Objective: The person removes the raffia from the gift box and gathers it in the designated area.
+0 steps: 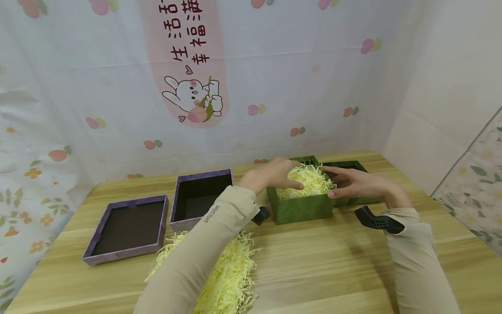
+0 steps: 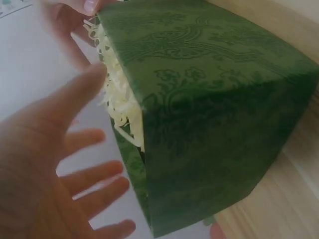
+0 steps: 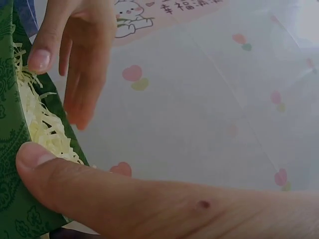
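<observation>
Beige long sleeves (image 1: 196,261), black wrist-mounted cameras (image 1: 378,221), small sleeve lettering.

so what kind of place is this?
Probably a staged gift-packing table, not a real shop: a wooden table backed by a cartoon rabbit cloth, with a green box, purple boxes and loose paper shreds.
</observation>
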A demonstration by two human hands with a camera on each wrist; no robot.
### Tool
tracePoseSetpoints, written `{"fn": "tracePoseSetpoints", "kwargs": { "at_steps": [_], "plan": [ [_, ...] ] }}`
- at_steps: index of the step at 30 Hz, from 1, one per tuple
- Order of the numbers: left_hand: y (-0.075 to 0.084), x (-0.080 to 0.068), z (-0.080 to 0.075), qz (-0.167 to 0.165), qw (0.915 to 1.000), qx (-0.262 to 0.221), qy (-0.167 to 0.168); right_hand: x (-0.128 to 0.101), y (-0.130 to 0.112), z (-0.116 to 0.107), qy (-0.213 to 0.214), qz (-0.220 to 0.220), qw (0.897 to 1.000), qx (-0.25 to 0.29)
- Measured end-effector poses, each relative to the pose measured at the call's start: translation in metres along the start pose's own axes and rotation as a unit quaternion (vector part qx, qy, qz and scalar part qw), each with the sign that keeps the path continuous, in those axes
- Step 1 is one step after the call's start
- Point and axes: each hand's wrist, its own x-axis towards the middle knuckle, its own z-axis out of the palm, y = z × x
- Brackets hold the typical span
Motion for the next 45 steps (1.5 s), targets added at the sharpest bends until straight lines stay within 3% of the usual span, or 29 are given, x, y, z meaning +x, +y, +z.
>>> {"fn": "tracePoseSetpoints", "kwargs": {
  "at_steps": [5,12,16,19,22,26,31,35,40,45],
  "plan": [
    [-0.001,0.010,0.008,0.040,0.9988,-0.017,-0.025,0.003,-0.002,0.003,0.000,0.000,1.000,-0.007],
    [0.007,0.027,0.021,0.057,0.9975,-0.004,-0.042,0.001,0.000,0.003,0.009,-0.019,0.999,-0.045],
    [0.009,0.040,0.027,0.031,0.9974,0.024,-0.061,0.000,-0.001,0.001,0.007,-0.022,0.999,-0.035],
    [0.005,0.050,0.033,-0.003,0.9967,0.035,-0.074,0.001,-0.001,0.001,0.003,-0.022,0.999,-0.032],
    [0.000,0.056,0.038,-0.017,0.9957,0.034,-0.085,0.002,-0.002,0.001,0.004,-0.018,0.999,-0.037],
    [0.000,0.060,0.044,-0.040,0.9934,0.029,-0.104,0.002,0.000,0.001,0.010,-0.012,0.999,-0.042],
    [0.005,0.060,0.052,-0.098,0.9877,0.012,-0.121,0.003,0.003,0.002,0.014,-0.006,0.999,-0.041],
    [0.010,0.060,0.055,-0.140,0.9834,-0.014,-0.114,0.002,0.006,0.002,0.017,-0.005,0.999,-0.039],
    [0.016,0.061,0.057,-0.155,0.9820,0.000,-0.107,0.001,0.008,0.003,0.019,-0.006,0.999,-0.028],
    [0.018,0.064,0.057,-0.144,0.9830,0.049,-0.102,0.002,0.007,0.003,0.021,-0.009,0.999,-0.029]
  ]
}}
